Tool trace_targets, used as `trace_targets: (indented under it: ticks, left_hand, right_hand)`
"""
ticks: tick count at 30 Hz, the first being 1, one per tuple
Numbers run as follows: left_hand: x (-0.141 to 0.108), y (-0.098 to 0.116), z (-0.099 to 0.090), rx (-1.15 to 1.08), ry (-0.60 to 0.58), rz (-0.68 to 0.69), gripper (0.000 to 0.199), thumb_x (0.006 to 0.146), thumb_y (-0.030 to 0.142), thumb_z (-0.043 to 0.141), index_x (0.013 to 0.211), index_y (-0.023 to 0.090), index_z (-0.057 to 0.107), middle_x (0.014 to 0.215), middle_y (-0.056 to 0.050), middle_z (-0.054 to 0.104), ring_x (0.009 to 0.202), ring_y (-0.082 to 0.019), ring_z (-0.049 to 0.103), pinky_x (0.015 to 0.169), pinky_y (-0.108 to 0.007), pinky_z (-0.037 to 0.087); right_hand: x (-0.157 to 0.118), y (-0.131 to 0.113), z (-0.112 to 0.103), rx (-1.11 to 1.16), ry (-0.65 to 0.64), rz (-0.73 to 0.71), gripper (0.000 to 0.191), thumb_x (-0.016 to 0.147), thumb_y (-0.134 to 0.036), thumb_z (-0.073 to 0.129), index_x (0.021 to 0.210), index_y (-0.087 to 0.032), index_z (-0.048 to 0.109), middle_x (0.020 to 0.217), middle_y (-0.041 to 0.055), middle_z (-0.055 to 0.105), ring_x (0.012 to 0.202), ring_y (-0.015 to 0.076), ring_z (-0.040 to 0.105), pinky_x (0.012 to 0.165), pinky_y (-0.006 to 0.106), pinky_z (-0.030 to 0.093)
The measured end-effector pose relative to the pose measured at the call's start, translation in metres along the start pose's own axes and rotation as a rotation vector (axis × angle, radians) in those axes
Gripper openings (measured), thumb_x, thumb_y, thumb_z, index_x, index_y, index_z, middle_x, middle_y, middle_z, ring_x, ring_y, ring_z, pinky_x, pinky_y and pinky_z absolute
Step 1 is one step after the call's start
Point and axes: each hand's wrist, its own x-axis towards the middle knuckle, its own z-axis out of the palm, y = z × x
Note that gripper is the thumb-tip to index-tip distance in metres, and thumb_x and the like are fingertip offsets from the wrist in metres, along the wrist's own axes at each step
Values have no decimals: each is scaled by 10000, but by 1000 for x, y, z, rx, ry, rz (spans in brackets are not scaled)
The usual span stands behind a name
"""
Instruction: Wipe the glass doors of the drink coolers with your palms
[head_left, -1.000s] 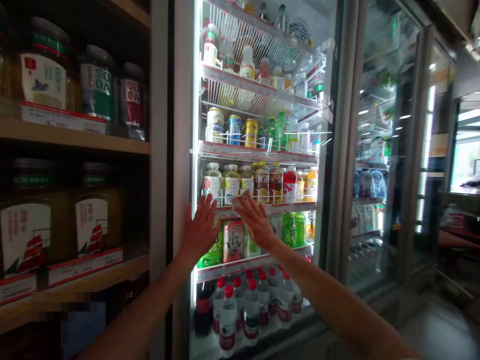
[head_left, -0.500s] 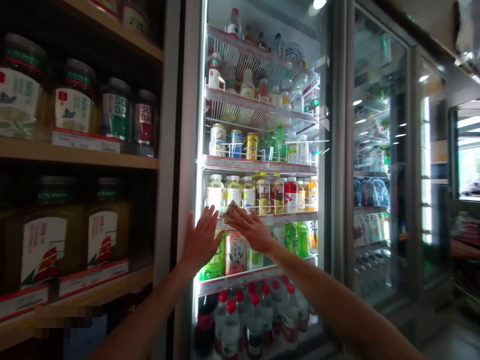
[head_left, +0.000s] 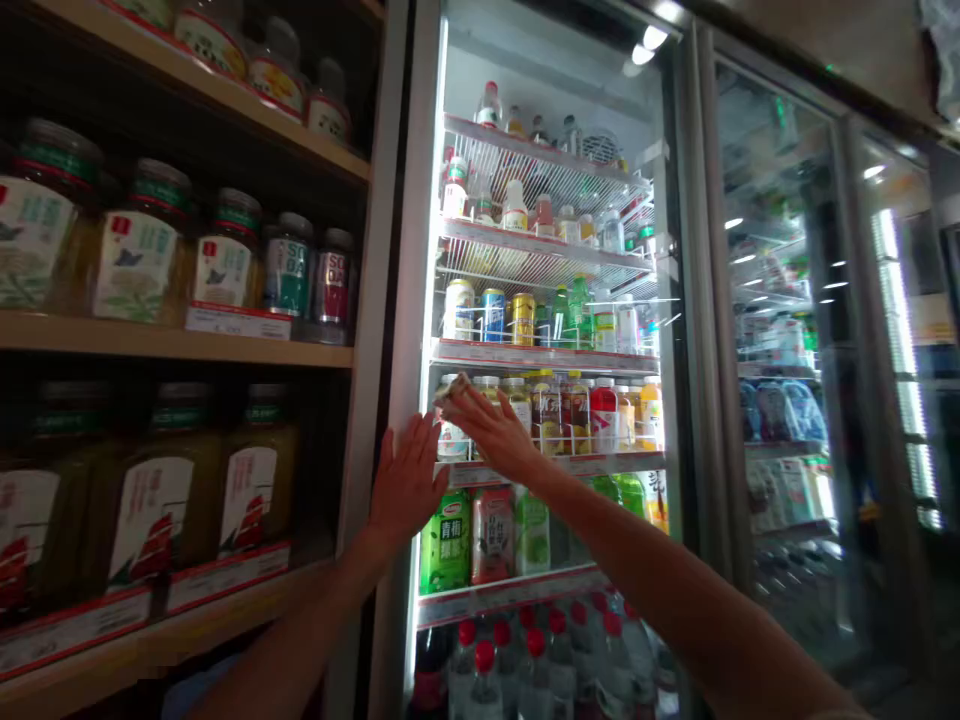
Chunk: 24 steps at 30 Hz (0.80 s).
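Lit drinks fridge (head_left: 412, 250) | cloth (head_left: 451, 389) protruding from right grip (head_left: 501, 432), grasped | left grip (head_left: 407, 482) released, just beside

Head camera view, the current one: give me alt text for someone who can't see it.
A person's right hand, with what looks like a crumpled cloth, and flat left hand are raised to a lit drinks fridge. Bottles and cans stand inside; more bottles line wooden shelves on the picture's left.
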Motion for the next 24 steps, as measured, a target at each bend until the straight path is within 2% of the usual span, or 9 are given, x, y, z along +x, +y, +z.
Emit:
trace_targets:
  ticks: [3, 6, 10, 12, 13, 16, 20, 22, 24]
  left_hand:
    - [13, -9, -3, 18, 6, -35, 572, 895, 282, 376, 1428, 120, 248, 1415, -166, 423, 1345, -254, 352, 1137, -506, 151]
    - [24, -18, -7, 14, 19, -94, 600, 901, 307, 370, 1446, 127, 198, 1432, -167, 399, 1354, -255, 337, 1138, -509, 138]
    - [32, -26, -13, -3, 55, -122, 651, 902, 316, 373, 1469, 150, 100, 1454, -154, 366, 1359, -249, 327, 1146, -495, 119]
    - [37, -26, -13, -5, 56, -99, 645, 904, 318, 370, 1468, 152, 104, 1454, -150, 367, 1363, -245, 321, 1148, -490, 116]
    - [41, -24, -12, -1, 55, -86, 631, 906, 317, 367, 1465, 149, 127, 1450, -149, 375, 1364, -243, 318, 1148, -490, 119]
    - [56, -18, -8, 7, 43, -59, 568, 909, 320, 359, 1432, 135, 240, 1440, -146, 393, 1369, -238, 309, 1146, -493, 132]
    - [73, -12, -4, -7, -9, -55, 524, 904, 333, 356, 1377, 107, 352, 1450, -154, 371, 1372, -241, 305, 1148, -499, 133]
    - [80, -10, -3, -15, -28, -50, 514, 904, 341, 355, 1353, 94, 389, 1455, -155, 360, 1375, -243, 299, 1150, -497, 131]
    - [86, -6, 0, -20, -35, -44, 508, 904, 345, 355, 1344, 95, 406, 1462, -147, 349, 1378, -243, 291, 1150, -497, 133]
  right_hand:
    - [49, 18, -11, 20, 60, 227, 637, 834, -40, 407, 1419, -285, 342, 1517, 9, 295, 1424, 215, 174, 1131, 540, 148]
    - [68, 19, -16, 16, 55, 331, 622, 822, -43, 414, 1408, -249, 370, 1529, 28, 262, 1423, 246, 175, 1115, 548, 193]
    - [54, 5, -14, -8, -30, 45, 597, 839, -43, 386, 1392, -269, 393, 1520, -7, 286, 1424, 203, 173, 1137, 502, 172]
    - [53, 10, -14, -15, -9, 1, 601, 845, -46, 386, 1395, -290, 384, 1515, -15, 299, 1418, 194, 193, 1144, 504, 145]
    - [55, 17, -15, -15, 25, 54, 608, 844, -48, 393, 1399, -295, 376, 1514, -9, 302, 1414, 204, 207, 1141, 518, 143]
    - [59, 55, -18, -4, 151, 354, 612, 845, -61, 386, 1409, -300, 364, 1511, 24, 307, 1394, 255, 256, 1107, 575, 193]
    - [32, 103, -21, -12, 279, 639, 588, 855, -90, 334, 1411, -278, 366, 1507, 77, 300, 1377, 321, 272, 1031, 643, 272]
    - [14, 112, -21, -33, 340, 762, 580, 856, -103, 329, 1416, -246, 360, 1501, 115, 300, 1371, 349, 271, 996, 660, 299]
    - [5, 107, -21, -65, 338, 766, 582, 852, -104, 346, 1420, -229, 356, 1493, 128, 315, 1370, 342, 276, 1004, 638, 307]
